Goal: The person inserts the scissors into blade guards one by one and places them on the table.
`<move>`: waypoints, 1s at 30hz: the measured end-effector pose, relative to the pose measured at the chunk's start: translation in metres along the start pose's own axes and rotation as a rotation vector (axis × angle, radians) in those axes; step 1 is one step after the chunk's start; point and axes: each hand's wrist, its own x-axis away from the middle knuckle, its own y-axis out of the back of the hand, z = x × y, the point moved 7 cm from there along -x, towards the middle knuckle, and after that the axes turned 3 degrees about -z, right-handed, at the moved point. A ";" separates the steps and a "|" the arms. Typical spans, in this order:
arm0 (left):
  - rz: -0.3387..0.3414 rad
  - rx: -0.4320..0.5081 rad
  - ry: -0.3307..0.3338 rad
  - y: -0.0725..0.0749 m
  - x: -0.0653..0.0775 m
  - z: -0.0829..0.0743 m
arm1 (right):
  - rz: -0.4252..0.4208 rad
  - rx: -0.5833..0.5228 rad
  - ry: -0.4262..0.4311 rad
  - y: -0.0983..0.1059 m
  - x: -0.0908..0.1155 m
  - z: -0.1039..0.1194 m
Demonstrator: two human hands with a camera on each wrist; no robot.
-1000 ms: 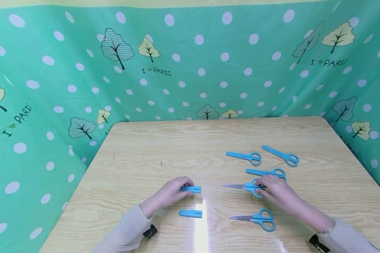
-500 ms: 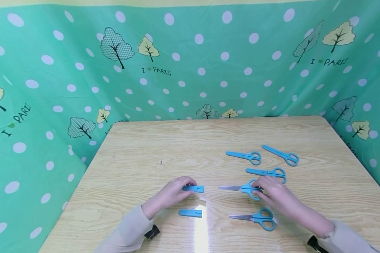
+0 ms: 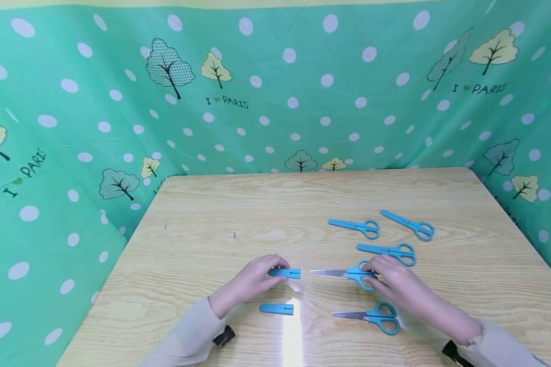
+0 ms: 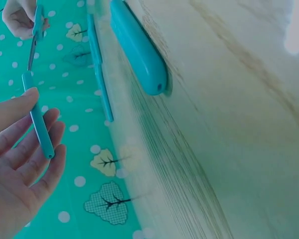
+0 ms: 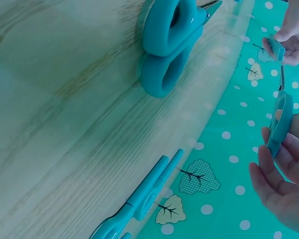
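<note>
One blue sheath [image 3: 291, 273] is held in the left hand [image 3: 258, 278]. Grip: pinched, with the thumb on one face and the fingers against the opposite face. Its slotted open end projects beyond the fingers and faces right.

The right hand [image 3: 395, 273] holds the scissors [image 3: 355, 274]. Grip: clasped by the blue handles between thumb and fingers. The bare blades point left, toward the mouth of the sheath. Alignment is roughly end to end; the blade tip is near the sheath but apart from it. Both parts are raised above the table [image 3: 188, 219].

Below this pair in the head view, a second sheath [image 3: 277, 309] lies flat, closed end left. To its right, well apart, lie the second scissors [image 3: 372, 314], unsheathed, tip left, handles right.

Three sheathed units lie on the right half of the table:
- Near unit [image 3: 383, 250]: just beyond the right hand, handles right.
- Middle unit [image 3: 354, 225]: farther back and to the left, handles right.
- Far unit [image 3: 407, 223]: right of the middle unit, set at a slant, handles toward the lower right.

Behind the table hangs a green curtain [image 3: 257, 56] printed with pale dots, trees and lettering. Pale sleeves cover both forearms: left sleeve [image 3: 185, 331], right sleeve [image 3: 496, 339].
</note>
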 end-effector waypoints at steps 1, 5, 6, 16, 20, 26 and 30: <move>0.004 0.004 0.006 0.000 0.000 0.000 | 0.000 0.002 0.002 0.000 0.000 0.000; 0.020 0.021 0.032 -0.001 -0.001 -0.001 | -0.004 0.000 0.015 0.000 -0.002 0.002; 0.023 0.025 0.035 -0.001 -0.002 -0.001 | -0.005 -0.002 0.018 0.000 -0.002 0.003; 0.005 0.036 0.011 -0.002 -0.004 -0.005 | 0.004 0.004 0.010 0.000 -0.004 0.005; 0.004 0.038 0.003 -0.002 -0.004 -0.006 | 0.008 0.005 0.007 0.000 -0.004 0.006; 0.005 0.031 -0.008 -0.004 -0.005 -0.007 | 0.000 -0.003 0.020 -0.001 -0.005 0.007; 0.002 0.033 -0.009 -0.003 -0.005 -0.008 | -0.003 -0.007 0.026 -0.001 -0.006 0.007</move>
